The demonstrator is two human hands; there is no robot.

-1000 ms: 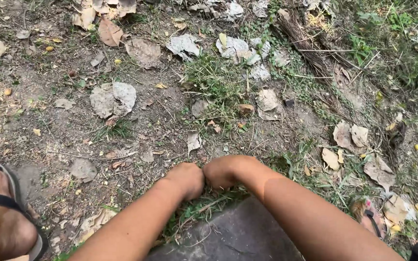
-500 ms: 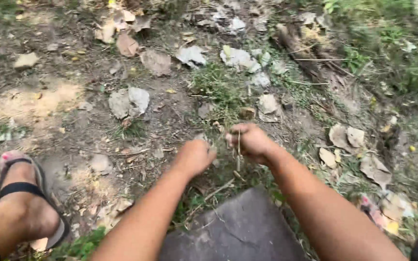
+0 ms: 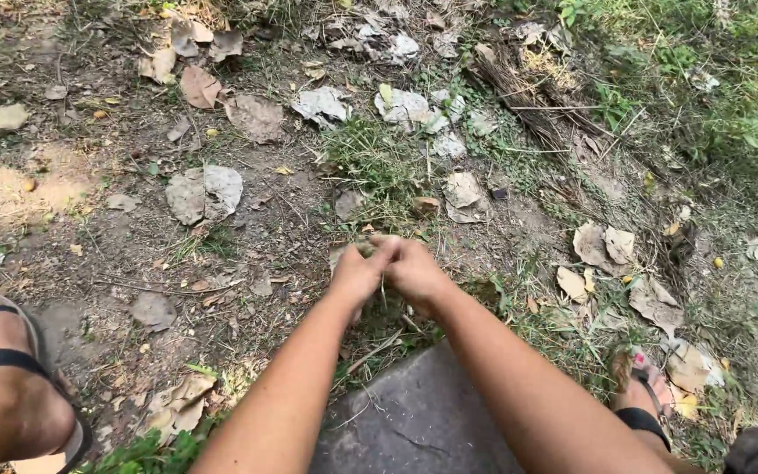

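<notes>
Hands: left hand (image 3: 357, 274) and right hand (image 3: 414, 270) together, each grip closed on grass blades (image 3: 382, 290)
Progress: grass tuft (image 3: 379, 162) beyond was not pulled

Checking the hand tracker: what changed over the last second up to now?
Both hands went from low by the flat grey stone out to the grass patch. Half a second ago they were apart, the right hand pinching a thin grass stalk; now it meets the left hand, fingers closed around a few grass blades. Stone, dry leaves and sandalled feet stayed, apart from camera shift.
</notes>
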